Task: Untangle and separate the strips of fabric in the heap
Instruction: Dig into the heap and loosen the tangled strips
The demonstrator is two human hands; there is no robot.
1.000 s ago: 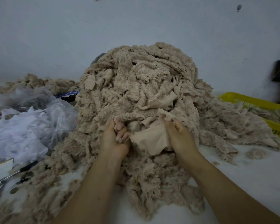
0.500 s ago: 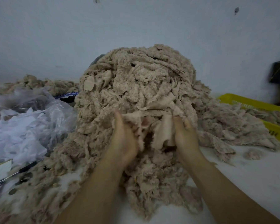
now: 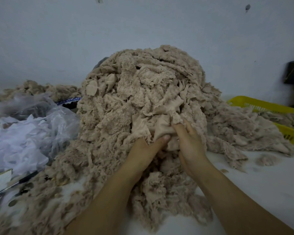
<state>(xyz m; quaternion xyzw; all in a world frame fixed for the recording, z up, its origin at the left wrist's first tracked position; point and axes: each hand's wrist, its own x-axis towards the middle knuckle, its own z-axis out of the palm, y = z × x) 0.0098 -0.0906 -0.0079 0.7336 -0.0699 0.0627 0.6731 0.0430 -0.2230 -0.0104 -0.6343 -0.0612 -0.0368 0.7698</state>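
Observation:
A tall heap of tangled beige fuzzy fabric strips (image 3: pixel 143 92) fills the middle of the white table. Both hands are dug into its front, close together. My left hand (image 3: pixel 148 146) holds a smooth beige strip (image 3: pixel 161 129), thumb laid along its lower edge, fingers hidden in the fabric. My right hand (image 3: pixel 188 143) grips the same strip from the right, its fingers curled into the folds. More strips trail down from the heap between my forearms.
Crumpled clear plastic bags with white scraps (image 3: pixel 24 133) lie at the left. A dark pen (image 3: pixel 15 184) rests near the left front. A yellow basket (image 3: pixel 278 116) with more beige strips stands at the right. White table surface (image 3: pixel 261 184) shows front right.
Both hands have shifted to the right and come closer together. The smooth strip that was spread between them is now bunched where they meet.

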